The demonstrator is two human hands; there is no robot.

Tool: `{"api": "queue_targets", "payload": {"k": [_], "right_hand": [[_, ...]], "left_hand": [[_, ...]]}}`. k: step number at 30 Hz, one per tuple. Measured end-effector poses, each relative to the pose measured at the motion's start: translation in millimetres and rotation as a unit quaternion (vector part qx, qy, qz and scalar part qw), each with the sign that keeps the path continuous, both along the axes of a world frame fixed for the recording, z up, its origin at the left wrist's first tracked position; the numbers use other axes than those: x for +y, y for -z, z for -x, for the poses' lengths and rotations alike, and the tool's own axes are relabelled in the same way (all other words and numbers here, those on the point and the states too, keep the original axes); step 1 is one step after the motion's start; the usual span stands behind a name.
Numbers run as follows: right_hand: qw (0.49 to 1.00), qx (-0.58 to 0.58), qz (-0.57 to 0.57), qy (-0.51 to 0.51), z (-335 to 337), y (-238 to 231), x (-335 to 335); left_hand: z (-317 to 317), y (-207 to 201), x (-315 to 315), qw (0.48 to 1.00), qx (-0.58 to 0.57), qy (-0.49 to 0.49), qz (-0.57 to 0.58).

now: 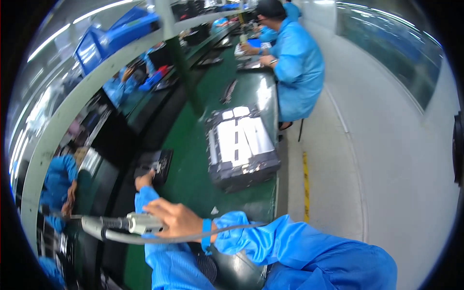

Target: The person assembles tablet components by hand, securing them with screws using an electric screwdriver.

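My left hand (144, 181) reaches to the left side of the green bench, its fingers curled at the near edge of a black, flat, rectangular device part (162, 164). Small details on that part are too blurred to make out. Closer to me, my right hand (182, 221) is closed around a cream-coloured tool (145, 223) that looks like an electric screwdriver. Its grey cable (212, 235) loops back across my right wrist, which wears a blue band (207, 233). The working tip is hidden.
A black box-like stack (246, 176) with shiny silver-white panels on top stands mid-bench. Beyond it lies a small dark strip (229, 92). A green post (186, 77) rises at the left. A co-worker in blue (299, 67) sits farther along; a white wall lines the right.
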State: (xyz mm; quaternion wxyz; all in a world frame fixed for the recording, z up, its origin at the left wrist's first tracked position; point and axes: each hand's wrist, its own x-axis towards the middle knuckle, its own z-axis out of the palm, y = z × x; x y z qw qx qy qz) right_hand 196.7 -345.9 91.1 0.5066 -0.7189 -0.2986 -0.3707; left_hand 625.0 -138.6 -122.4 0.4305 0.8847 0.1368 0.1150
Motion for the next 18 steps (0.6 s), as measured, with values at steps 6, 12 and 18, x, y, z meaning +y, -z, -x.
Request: {"api": "queue_targets", "payload": {"k": [6,12,18], "right_hand": [[0.998,0.032,-0.024,0.051,-28,8,-46],[0.998,0.047,-0.047,0.020,-14,9,-36],[0.987,0.094,-0.128,-0.006,-9,4,-24]], "left_hand": [[49,-74,-148,0.884,-0.060,0.300,0.353],[123,-140,-107,0.857,-0.023,0.098,0.505],[339,-205,24,0.889,-0.054,0.155,0.427]]}}
